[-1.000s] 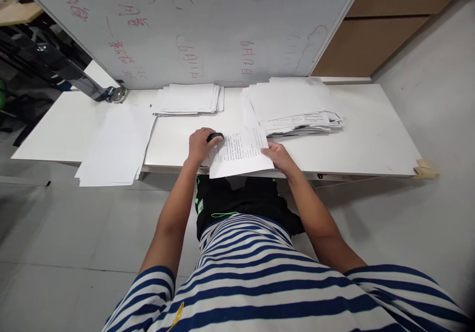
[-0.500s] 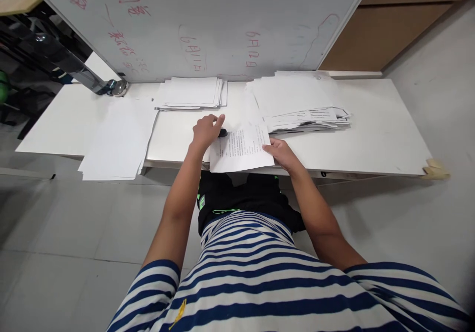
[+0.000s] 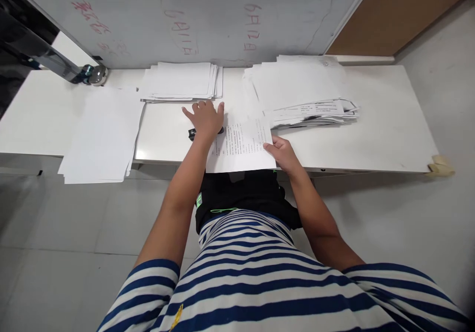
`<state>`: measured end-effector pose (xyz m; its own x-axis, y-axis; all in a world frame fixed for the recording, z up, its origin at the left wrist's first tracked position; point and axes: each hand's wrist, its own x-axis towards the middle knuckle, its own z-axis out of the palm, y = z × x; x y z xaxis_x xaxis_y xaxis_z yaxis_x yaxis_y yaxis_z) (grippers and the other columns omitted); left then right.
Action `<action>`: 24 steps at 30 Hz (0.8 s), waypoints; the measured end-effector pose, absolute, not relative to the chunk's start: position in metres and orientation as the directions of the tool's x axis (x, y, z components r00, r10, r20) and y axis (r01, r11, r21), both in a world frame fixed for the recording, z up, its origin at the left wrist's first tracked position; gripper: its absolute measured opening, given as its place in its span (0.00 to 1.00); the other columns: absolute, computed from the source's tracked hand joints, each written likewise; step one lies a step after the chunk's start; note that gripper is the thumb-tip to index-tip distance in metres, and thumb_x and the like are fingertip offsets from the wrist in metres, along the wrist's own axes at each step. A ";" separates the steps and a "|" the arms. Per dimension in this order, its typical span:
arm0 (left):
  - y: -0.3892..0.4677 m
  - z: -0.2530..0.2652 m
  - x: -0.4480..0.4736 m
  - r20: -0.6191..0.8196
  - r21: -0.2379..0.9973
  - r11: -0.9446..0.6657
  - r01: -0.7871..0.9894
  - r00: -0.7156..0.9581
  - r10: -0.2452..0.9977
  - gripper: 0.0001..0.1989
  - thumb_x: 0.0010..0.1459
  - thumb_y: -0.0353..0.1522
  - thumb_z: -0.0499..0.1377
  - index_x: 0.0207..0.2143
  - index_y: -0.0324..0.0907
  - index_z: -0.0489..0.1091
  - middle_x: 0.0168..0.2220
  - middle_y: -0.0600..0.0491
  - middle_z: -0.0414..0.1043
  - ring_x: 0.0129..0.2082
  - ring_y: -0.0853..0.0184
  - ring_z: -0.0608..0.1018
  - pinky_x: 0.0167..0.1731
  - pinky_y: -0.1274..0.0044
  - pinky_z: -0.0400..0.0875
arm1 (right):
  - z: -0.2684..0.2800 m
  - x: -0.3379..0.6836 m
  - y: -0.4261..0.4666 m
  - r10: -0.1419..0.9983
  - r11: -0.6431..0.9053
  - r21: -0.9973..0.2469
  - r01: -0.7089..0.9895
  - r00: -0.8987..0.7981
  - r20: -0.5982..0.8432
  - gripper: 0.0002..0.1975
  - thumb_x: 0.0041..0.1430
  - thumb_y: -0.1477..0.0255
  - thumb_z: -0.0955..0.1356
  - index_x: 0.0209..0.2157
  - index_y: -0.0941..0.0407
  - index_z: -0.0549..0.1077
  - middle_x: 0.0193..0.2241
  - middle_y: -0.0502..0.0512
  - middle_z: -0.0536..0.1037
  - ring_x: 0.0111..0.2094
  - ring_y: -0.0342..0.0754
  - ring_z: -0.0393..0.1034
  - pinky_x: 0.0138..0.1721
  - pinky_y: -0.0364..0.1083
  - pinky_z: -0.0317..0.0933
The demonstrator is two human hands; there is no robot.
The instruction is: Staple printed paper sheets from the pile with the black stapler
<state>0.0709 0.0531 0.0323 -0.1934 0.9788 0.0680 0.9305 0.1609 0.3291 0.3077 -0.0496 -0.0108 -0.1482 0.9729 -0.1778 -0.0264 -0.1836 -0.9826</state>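
Observation:
A printed sheet of paper [image 3: 243, 146] lies at the table's front edge, partly overhanging it. My right hand [image 3: 284, 153] pinches its right edge, thumb on top. My left hand [image 3: 205, 120] is at the sheet's upper left, fingers spread, over a small black object [image 3: 192, 134] that looks like a stapler. The palm covers most of that object, and its ends show on both sides. Whether the palm presses on it I cannot tell.
On the white table [image 3: 386, 119] lie a paper stack [image 3: 178, 80] at the back, a thicker stack [image 3: 297, 87] to the right and blank sheets [image 3: 100, 134] overhanging at left. A whiteboard [image 3: 218, 20] rises behind; a clear cylindrical object [image 3: 40, 50] leans at far left.
My left hand has spread its fingers over the black object, whose left end now shows. My right hand still holds the sheet. The camera view has shifted slightly.

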 end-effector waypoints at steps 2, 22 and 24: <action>0.053 0.030 0.073 0.082 0.321 0.144 0.936 -0.179 0.981 0.29 0.68 0.49 0.42 0.55 0.42 0.70 0.60 0.38 0.68 0.69 0.45 0.56 0.68 0.48 0.27 | -0.012 0.308 -0.051 0.976 -0.176 -0.984 -0.010 -0.131 -0.173 0.21 0.56 0.60 0.71 0.48 0.55 0.79 0.41 0.57 0.84 0.39 0.53 0.77 0.42 0.53 0.70; 0.048 0.034 0.028 0.223 0.927 -0.054 0.372 -0.428 0.876 0.23 0.72 0.47 0.39 0.55 0.47 0.64 0.62 0.45 0.64 0.61 0.61 0.69 0.56 0.67 0.69 | -0.012 0.303 -0.049 0.980 -0.170 -0.985 -0.003 -0.109 -0.169 0.19 0.54 0.60 0.71 0.45 0.55 0.80 0.39 0.55 0.84 0.38 0.53 0.78 0.42 0.51 0.69; 0.036 0.034 0.012 0.214 0.926 -0.044 0.374 -0.427 0.879 0.23 0.71 0.46 0.40 0.59 0.48 0.60 0.65 0.44 0.60 0.63 0.60 0.68 0.55 0.68 0.70 | -0.014 0.302 -0.049 0.981 -0.160 -0.987 -0.010 -0.109 -0.158 0.18 0.55 0.62 0.70 0.45 0.56 0.80 0.39 0.55 0.84 0.38 0.52 0.77 0.42 0.50 0.69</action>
